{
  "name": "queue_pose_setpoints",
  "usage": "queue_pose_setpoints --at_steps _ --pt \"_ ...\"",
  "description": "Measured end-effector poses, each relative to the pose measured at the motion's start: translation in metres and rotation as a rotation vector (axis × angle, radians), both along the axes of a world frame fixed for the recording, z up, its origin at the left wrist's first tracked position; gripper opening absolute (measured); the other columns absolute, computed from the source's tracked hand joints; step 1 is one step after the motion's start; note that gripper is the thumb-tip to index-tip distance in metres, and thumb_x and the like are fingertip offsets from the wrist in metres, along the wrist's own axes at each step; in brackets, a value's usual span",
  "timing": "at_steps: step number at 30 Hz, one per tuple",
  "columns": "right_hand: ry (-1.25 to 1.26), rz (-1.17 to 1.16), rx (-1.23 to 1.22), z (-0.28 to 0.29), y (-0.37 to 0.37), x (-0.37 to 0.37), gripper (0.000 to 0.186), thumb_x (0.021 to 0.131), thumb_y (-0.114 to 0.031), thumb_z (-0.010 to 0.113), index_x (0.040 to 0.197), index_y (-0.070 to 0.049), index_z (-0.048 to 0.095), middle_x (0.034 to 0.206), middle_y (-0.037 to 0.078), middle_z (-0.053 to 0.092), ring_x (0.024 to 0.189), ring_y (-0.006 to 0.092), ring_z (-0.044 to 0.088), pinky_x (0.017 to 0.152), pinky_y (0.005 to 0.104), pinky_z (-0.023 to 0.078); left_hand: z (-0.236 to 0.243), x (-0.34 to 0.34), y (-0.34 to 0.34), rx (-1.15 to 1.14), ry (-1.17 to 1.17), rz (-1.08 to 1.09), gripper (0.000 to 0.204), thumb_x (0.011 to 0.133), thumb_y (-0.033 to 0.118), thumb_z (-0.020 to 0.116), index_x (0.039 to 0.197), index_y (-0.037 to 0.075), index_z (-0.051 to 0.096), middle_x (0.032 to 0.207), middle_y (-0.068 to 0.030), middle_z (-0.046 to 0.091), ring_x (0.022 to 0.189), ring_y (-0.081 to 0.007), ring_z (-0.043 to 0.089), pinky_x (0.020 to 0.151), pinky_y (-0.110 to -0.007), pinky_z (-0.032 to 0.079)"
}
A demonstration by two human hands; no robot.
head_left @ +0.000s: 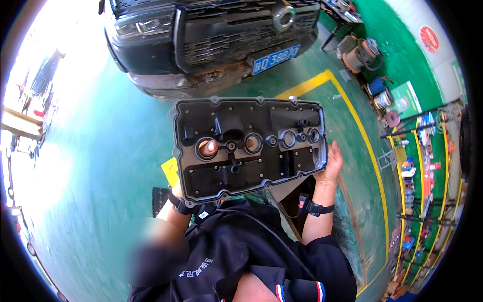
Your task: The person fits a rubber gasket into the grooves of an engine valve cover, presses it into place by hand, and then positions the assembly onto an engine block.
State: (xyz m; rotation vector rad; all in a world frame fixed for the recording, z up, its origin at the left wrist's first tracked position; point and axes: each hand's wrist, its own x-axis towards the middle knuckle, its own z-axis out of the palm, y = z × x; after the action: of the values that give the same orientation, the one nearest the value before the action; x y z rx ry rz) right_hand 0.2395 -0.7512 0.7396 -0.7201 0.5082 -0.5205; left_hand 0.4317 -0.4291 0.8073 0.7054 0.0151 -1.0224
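Note:
A black engine valve cover (pixel 236 173) is held up in front of me, its inner side with round ports and small screws facing me. A grey rim runs all around its edge. My left hand (pixel 208 147) supports it from behind, mostly hidden by the cover; a fingertip pokes through the leftmost round hole, and a bit of skin shows in the hole beside it. At the cover's right end, my right hand (pixel 332 160) grips the edge, the thumb side visible and the other fingers hidden behind. Both wrists wear black straps.
A dark vehicle's front end (pixel 226 50) stands just ahead. A yellow line (pixel 362 131) crosses the green floor on the right. Beyond it are a shop vacuum (pixel 359 55), a small grey stool (pixel 386 160) and shelves (pixel 420 186) packed with parts and boxes.

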Motion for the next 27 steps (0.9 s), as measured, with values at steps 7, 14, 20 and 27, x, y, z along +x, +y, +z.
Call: queue_pose_setpoints --at_steps 7,14,20,27 --pt "-0.043 -0.083 -0.089 -0.001 -0.005 0.021 0.069 0.099 -0.052 0.056 0.131 0.008 0.06 0.126 0.021 0.069 0.113 0.0326 0.068 0.101 0.0434 0.052 -0.001 0.027 0.002 -0.024 -0.04 0.093 0.069 0.089 0.042 0.077 0.142 0.004 0.053 0.132 -0.013 0.065 0.111 -0.028 0.068 0.09 -0.042 0.059" --pt "0.019 -0.244 -0.569 0.042 0.021 0.037 0.066 0.104 -0.048 0.049 0.144 0.004 0.051 0.143 0.022 0.058 0.135 0.0327 0.053 0.113 0.0469 0.041 0.0 0.06 0.004 -0.057 -0.063 0.138 0.071 0.09 0.043 0.075 0.145 0.005 0.05 0.135 -0.0134 0.063 0.115 -0.0283 0.065 0.093 -0.043 0.057" --pt "0.361 -0.07 -2.028 0.146 0.108 0.046 0.091 0.075 -0.033 0.087 0.15 -0.005 0.045 0.154 0.02 0.047 0.14 0.0378 0.047 0.118 0.0548 0.033 -0.001 0.07 -0.006 -0.07 -0.079 0.107 0.072 0.092 0.044 0.073 0.147 0.006 0.048 0.138 -0.0137 0.061 0.119 -0.0286 0.063 0.096 -0.044 0.056" --pt "0.521 -0.072 -2.212 0.132 0.111 0.092 0.08 0.074 -0.01 0.076 0.149 -0.006 0.048 0.151 0.017 0.05 0.142 0.038 0.046 0.118 0.0561 0.035 -0.001 0.074 -0.011 -0.085 -0.084 0.088 0.074 0.093 0.046 0.071 0.15 0.007 0.045 0.141 -0.0141 0.059 0.123 -0.0289 0.061 0.099 -0.045 0.054"
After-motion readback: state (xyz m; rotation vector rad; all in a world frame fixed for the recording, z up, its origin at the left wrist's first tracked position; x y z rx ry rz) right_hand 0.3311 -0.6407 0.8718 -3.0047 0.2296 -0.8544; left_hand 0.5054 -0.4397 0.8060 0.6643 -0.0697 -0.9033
